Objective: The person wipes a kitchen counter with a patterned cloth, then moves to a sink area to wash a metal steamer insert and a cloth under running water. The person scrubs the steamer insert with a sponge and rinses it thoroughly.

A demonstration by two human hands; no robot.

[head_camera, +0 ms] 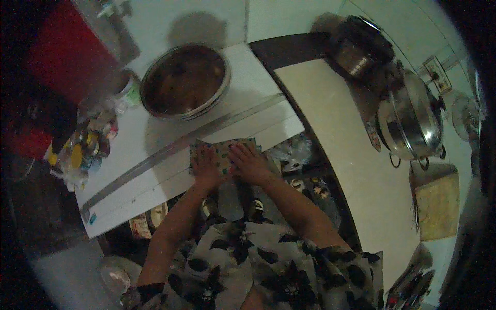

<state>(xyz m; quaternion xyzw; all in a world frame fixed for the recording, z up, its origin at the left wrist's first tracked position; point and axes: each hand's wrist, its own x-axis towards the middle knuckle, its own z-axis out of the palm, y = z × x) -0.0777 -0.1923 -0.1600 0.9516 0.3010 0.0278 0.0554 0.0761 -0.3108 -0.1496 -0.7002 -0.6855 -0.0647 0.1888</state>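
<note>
A small patterned cloth (224,152) with coloured dots lies at the front edge of a white tabletop (252,83). My left hand (206,164) rests flat on the cloth's left part, fingers stretched forward. On its right part lies my right hand (250,163), palm down with the fingers spread. Both hands touch the cloth from above, and neither looks curled around it. Beyond them a large round basin (184,83) with a dark brown inside stands on the tabletop; the dim light hides what it holds.
A steel steamer pot (412,120) and a dark kitchen appliance (360,46) stand on the right counter (329,116). Farther along it is a wooden cutting board (438,207). Jars and packets (83,147) crowd the left end. A clear plastic bag (292,153) shows below the tabletop.
</note>
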